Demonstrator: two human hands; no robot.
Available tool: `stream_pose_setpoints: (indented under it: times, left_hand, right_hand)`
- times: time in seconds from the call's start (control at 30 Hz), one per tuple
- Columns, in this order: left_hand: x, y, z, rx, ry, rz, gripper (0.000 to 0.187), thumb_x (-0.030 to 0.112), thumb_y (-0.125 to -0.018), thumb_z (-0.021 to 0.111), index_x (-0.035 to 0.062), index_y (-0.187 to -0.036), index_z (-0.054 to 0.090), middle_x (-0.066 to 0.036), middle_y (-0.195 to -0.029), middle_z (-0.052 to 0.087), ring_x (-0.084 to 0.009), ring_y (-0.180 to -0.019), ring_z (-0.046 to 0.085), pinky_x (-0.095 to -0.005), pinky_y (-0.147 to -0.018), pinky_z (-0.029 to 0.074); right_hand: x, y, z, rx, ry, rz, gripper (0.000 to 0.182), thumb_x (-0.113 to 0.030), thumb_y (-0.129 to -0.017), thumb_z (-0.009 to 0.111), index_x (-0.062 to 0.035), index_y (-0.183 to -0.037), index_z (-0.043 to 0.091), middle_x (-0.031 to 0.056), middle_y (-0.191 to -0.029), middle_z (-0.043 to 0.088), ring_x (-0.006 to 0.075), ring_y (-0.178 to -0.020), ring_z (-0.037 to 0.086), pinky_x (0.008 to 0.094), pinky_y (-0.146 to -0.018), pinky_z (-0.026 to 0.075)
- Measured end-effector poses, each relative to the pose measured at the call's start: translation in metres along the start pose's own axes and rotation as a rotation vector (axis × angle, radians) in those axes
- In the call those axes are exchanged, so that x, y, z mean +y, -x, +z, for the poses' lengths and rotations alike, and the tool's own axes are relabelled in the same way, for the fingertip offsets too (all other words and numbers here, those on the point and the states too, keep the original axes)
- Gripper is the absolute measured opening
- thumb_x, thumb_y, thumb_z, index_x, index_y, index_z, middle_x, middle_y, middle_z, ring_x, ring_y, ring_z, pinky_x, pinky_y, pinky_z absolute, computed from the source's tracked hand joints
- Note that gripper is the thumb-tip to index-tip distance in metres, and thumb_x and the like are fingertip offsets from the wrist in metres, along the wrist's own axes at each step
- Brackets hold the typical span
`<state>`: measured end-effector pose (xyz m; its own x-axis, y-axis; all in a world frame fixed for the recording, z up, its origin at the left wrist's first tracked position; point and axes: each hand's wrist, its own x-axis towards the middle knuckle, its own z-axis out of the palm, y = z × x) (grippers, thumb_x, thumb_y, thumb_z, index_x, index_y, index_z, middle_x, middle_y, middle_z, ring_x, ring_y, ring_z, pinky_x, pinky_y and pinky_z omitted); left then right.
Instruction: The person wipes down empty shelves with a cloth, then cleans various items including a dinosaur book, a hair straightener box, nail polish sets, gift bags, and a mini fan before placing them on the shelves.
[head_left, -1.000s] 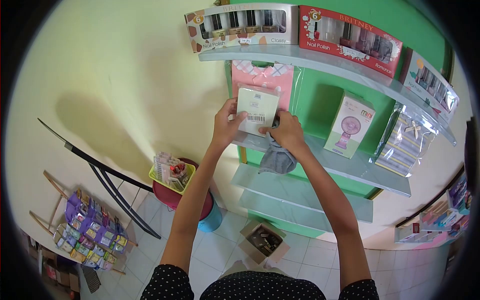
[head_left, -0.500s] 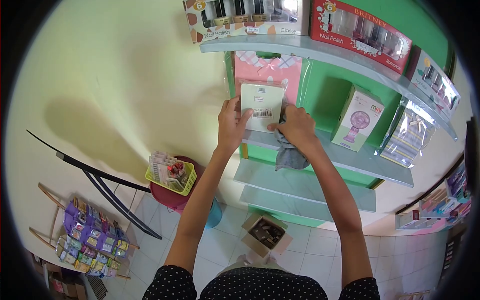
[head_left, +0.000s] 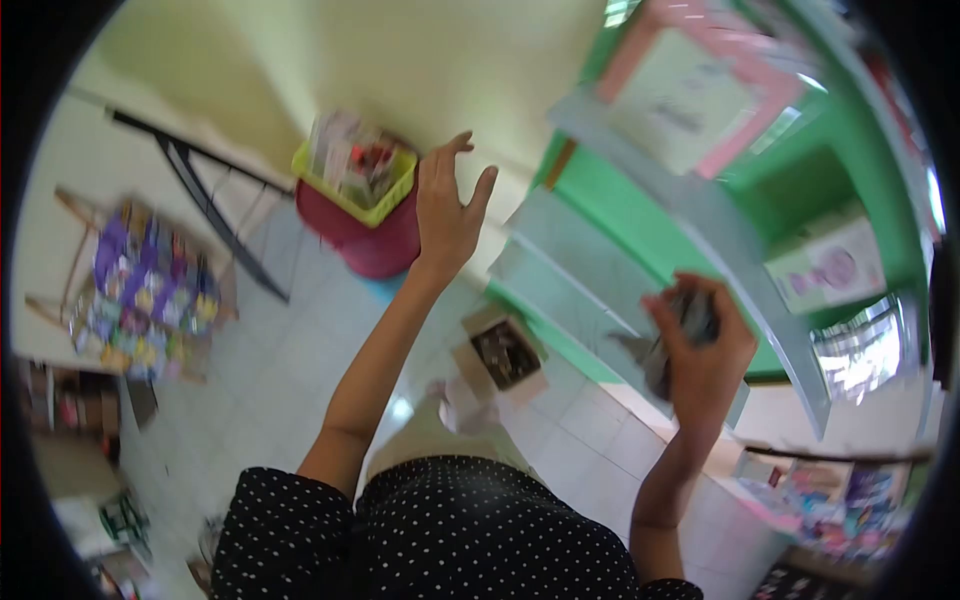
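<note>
My left hand [head_left: 450, 215] is raised with its fingers apart and nothing in it, just right of a yellow basket [head_left: 373, 213] that holds packets and small red items. In my right hand [head_left: 710, 355] is a grey cloth [head_left: 660, 368], bunched in the curled fingers, with part of it hanging down. That hand is in front of the lower shelves. The white box [head_left: 682, 100] stands on the upper shelf [head_left: 625, 145], leaning against a pink package [head_left: 735, 150], apart from both hands. Motion blurs much of the view.
The yellow basket rests on a dark red lidded bin [head_left: 375, 250]. An open cardboard box [head_left: 505, 355] with small items sits on the tiled floor. A mini fan box [head_left: 825, 262] and a shiny wrapped package [head_left: 865, 350] stand on the shelf. A purple hanging rack [head_left: 150, 260] is at left.
Both hands have let go of the white box, which now stands on the shelf. My left hand has opened and moved away; my right hand has drawn back with the cloth. The view has turned left.
</note>
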<state>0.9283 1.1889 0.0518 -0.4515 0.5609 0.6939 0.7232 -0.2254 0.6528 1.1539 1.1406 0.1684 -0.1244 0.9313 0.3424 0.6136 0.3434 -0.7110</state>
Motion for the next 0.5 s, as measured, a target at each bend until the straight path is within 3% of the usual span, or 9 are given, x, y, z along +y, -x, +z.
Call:
stream_pose_setpoints:
  times: [0.03, 0.13, 0.23, 0.3, 0.37, 0.47, 0.5]
  left_hand:
    - [-0.025, 0.030, -0.006, 0.007, -0.033, -0.071, 0.039, 0.020, -0.075, 0.056, -0.0002, -0.107, 0.043, -0.013, -0.096, 0.048, -0.0280, -0.091, 0.044, -0.0353, -0.079, 0.036]
    - [-0.088, 0.145, -0.025, -0.178, -0.195, -0.414, 0.039, 0.016, -0.075, 0.054, 0.0003, -0.108, 0.042, -0.014, -0.098, 0.048, -0.0288, -0.092, 0.043, -0.0354, -0.081, 0.035]
    - [-0.105, 0.269, -0.047, -0.401, -0.308, -0.752, 0.040, 0.013, -0.073, 0.053, 0.0021, -0.110, 0.041, -0.013, -0.101, 0.046, -0.0289, -0.094, 0.043, -0.0363, -0.082, 0.036]
    - [-0.111, 0.339, -0.057, -0.623, -0.335, -0.950, 0.041, 0.013, -0.069, 0.055, 0.0020, -0.106, 0.041, -0.016, -0.099, 0.045, -0.0318, -0.093, 0.042, -0.0392, -0.079, 0.036]
    - [-0.110, 0.397, -0.059, -0.840, -0.364, -1.042, 0.047, 0.013, -0.069, 0.056, 0.0014, -0.111, 0.039, -0.017, -0.101, 0.047, -0.0320, -0.096, 0.043, -0.0391, -0.085, 0.034]
    - [-0.107, 0.451, -0.049, -0.923, -0.329, -1.149, 0.045, 0.012, -0.067, 0.055, 0.0024, -0.109, 0.041, -0.016, -0.102, 0.045, -0.0323, -0.099, 0.041, -0.0400, -0.087, 0.033]
    - [-0.108, 0.457, -0.044, -0.961, -0.351, -1.082, 0.043, 0.011, -0.067, 0.055, 0.0026, -0.107, 0.043, -0.016, -0.104, 0.044, -0.0327, -0.100, 0.040, -0.0403, -0.088, 0.032]
  right_hand:
    - [0.003, 0.017, 0.014, -0.093, -0.042, 0.012, 0.023, -0.015, -0.065, 0.069, -0.0032, -0.081, 0.057, 0.0063, -0.062, 0.056, 0.0099, -0.056, 0.052, 0.0233, -0.054, 0.042]
    - [0.038, 0.055, 0.075, -0.599, 0.036, 0.188, 0.025, -0.022, -0.064, 0.068, -0.0063, -0.082, 0.058, 0.0073, -0.064, 0.057, 0.0167, -0.056, 0.054, 0.0266, -0.055, 0.043]
    - [0.122, 0.105, 0.151, -1.000, 0.211, 0.421, 0.033, -0.034, -0.062, 0.067, -0.0098, -0.083, 0.059, 0.0103, -0.071, 0.059, 0.0258, -0.064, 0.056, 0.0347, -0.061, 0.043]
    - [0.193, 0.146, 0.195, -1.110, 0.263, 0.427, 0.035, -0.037, -0.061, 0.067, -0.0109, -0.082, 0.059, 0.0118, -0.077, 0.059, 0.0281, -0.072, 0.056, 0.0381, -0.065, 0.043]
    - [0.265, 0.171, 0.243, -1.145, 0.343, 0.446, 0.036, -0.037, -0.058, 0.069, -0.0102, -0.081, 0.060, 0.0111, -0.076, 0.059, 0.0267, -0.072, 0.057, 0.0369, -0.064, 0.043]
    - [0.392, 0.215, 0.322, -1.089, 0.490, 0.555, 0.041, -0.040, -0.054, 0.071, -0.0095, -0.080, 0.060, 0.0107, -0.076, 0.059, 0.0260, -0.073, 0.057, 0.0357, -0.067, 0.044]
    - [0.426, 0.218, 0.349, -1.050, 0.513, 0.559, 0.047, -0.043, -0.053, 0.072, -0.0080, -0.082, 0.059, 0.0110, -0.078, 0.059, 0.0273, -0.076, 0.056, 0.0354, -0.068, 0.044]
